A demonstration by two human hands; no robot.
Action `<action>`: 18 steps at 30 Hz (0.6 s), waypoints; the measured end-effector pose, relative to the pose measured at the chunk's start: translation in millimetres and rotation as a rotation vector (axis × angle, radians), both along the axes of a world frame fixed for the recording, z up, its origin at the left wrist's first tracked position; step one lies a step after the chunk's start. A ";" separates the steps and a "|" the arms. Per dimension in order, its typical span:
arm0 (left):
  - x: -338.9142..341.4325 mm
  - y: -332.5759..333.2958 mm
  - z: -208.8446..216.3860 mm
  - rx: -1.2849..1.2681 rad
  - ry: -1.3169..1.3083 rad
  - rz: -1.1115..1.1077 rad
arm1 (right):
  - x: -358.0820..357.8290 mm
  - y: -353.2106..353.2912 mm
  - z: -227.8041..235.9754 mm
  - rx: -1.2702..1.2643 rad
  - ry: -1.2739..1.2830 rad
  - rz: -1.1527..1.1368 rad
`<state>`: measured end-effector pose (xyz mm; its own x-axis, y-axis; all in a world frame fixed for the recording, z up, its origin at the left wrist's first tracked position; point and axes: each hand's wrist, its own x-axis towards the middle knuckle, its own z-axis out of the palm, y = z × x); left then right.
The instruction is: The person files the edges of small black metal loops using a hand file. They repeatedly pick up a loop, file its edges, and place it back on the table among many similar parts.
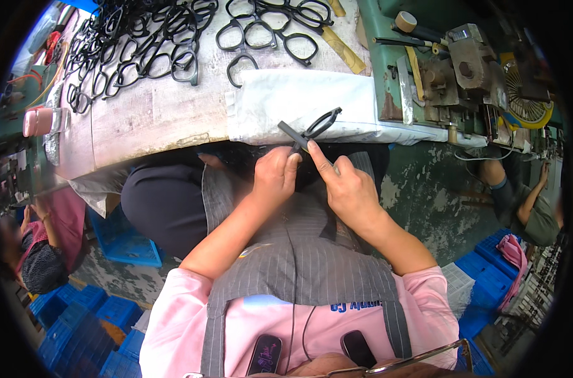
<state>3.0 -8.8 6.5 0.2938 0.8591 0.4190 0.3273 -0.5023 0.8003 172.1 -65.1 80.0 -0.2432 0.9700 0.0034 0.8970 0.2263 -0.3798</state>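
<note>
Both my hands meet over my lap, just in front of the table edge. My left hand (275, 173) is closed, thumb and fingers pinching one end of a black eyeglass frame (324, 124); the rest of that frame juts out toward the cloth. In my right hand (352, 192) is a flat grey bar (291, 133) that looks like a file. It lies across the frame, and my right index finger stretches along it. My fingers hide where bar and frame touch. A white cloth (299, 94) covers the table edge just beyond my hands.
Many black eyeglass frames (173, 63) lie piled on the table (154, 113) at the far left, several more (259, 34) beyond the cloth. A metal vise (472, 60) and a small yellow fan (527, 94) stand at the right. Blue crates (119, 242) and other people flank me.
</note>
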 end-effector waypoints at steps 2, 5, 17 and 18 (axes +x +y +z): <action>-0.7 0.7 -0.3 -0.020 -0.021 0.012 | 5.4 8.0 4.2 0.041 0.020 0.021; -3.1 2.3 -0.8 -0.066 -0.042 0.006 | 16.9 18.8 20.7 0.240 0.151 -0.067; -2.9 11.0 27.5 0.324 -0.041 0.451 | 7.5 18.6 4.6 0.124 0.529 -0.434; -2.2 9.3 29.6 0.283 -0.070 0.391 | 3.5 10.1 3.1 0.102 0.553 -0.523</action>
